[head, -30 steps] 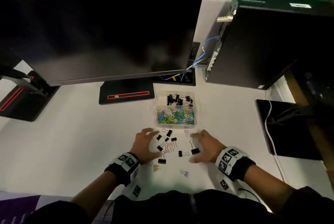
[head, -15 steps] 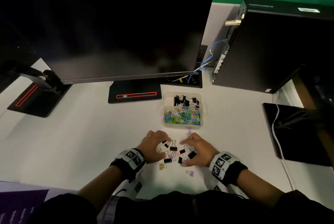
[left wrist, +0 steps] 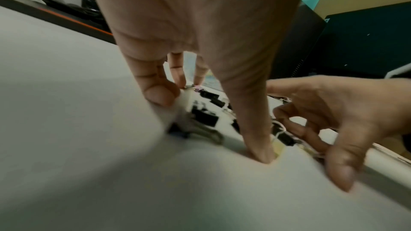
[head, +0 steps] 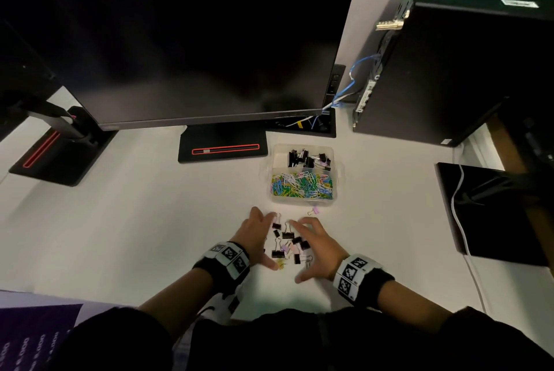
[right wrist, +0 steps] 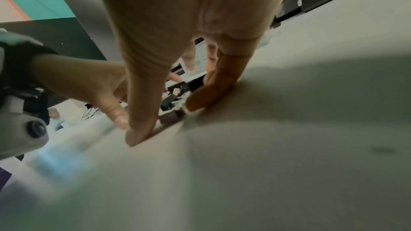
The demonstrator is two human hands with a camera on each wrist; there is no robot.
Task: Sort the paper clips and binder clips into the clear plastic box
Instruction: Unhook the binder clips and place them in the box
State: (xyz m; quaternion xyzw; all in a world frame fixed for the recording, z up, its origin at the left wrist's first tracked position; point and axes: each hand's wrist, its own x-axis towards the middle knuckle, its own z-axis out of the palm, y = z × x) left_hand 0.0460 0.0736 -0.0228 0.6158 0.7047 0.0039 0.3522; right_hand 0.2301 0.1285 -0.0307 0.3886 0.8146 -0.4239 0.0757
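Hands have drawn closer together since a second ago, herding the loose binder clips point(head: 287, 243) into a tighter cluster on the white surface point(head: 135, 220). Left hand point(head: 254, 238) and right hand point(head: 314, 246) stand spread wide, fingertips down, cupping the pile — gripping nothing. Clear plastic box point(head: 337, 187) sits just beyond, paper clips point(head: 301, 186) in its near compartment.

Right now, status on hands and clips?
Left hand and right hand open, cupping loose binder clips on table. Clear plastic box part-filled. One purple clip strays beside box.
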